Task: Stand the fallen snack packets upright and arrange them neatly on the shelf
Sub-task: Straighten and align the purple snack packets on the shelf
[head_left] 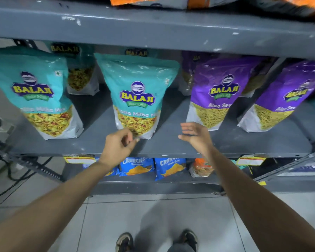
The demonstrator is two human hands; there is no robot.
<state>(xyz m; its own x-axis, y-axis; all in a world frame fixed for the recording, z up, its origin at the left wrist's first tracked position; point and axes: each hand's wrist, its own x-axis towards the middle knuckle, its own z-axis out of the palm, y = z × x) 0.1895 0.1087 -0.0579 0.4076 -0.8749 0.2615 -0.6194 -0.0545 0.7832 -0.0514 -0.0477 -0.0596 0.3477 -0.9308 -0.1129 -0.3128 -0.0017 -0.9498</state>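
Four front snack packets stand upright on the grey middle shelf (171, 144): a teal packet (35, 91) at left, a middle teal packet (136, 91), a purple Aloo Sev packet (218, 93), and another purple packet (287, 100) at right. More packets (80, 77) stand behind them. My left hand (119, 144) has its thumb and forefinger pinched on the bottom edge of the middle teal packet. My right hand (195, 135) hovers with fingers spread between the middle teal packet and the first purple one, touching neither.
The shelf above (153, 30) overhangs the packet tops and carries orange packets (153, 0). On the lower shelf sit blue Crunchex packets (136, 166) and an orange packet (201, 168). Cables (16, 177) lie on the floor at left. My shoes (124, 242) are on the tiled floor.
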